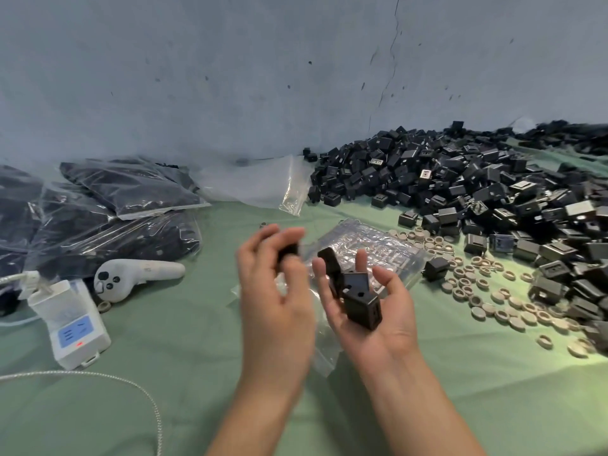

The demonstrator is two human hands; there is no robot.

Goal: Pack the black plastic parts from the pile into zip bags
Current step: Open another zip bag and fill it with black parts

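While both hands hover above the green-covered bench (184,350), the right hand (371,311) lies palm up with its fingers loosely curled, a half-open grip cradling three black plastic parts (357,296): two boxy ones stacked on the palm and a third leaning against the fingertips. The left hand (274,291) is turned with its back to the camera, and its thumb and fingers are pinched on one more black part (289,252), blurred so its shape is unclear.

Under and between the hands lies a clear zip bag (368,248), flat on the bench, crinkled and shiny; whether either hand touches it cannot be told. A second empty clear bag (263,185) rests against the blue wall (230,77) farther back. On the left sit at least three filled bags (131,189) of dark parts, heaped on one another.

The pile (477,192) of black parts spreads along the right side up to the wall, far too many to count; one single part (436,268) sits apart just beside the flat bag. Dozens of small beige rings (493,291) are scattered in front of the pile.

Near left lie one white handheld controller (131,278), one white power strip (69,320) with a red light, and one braided white cable (108,380).
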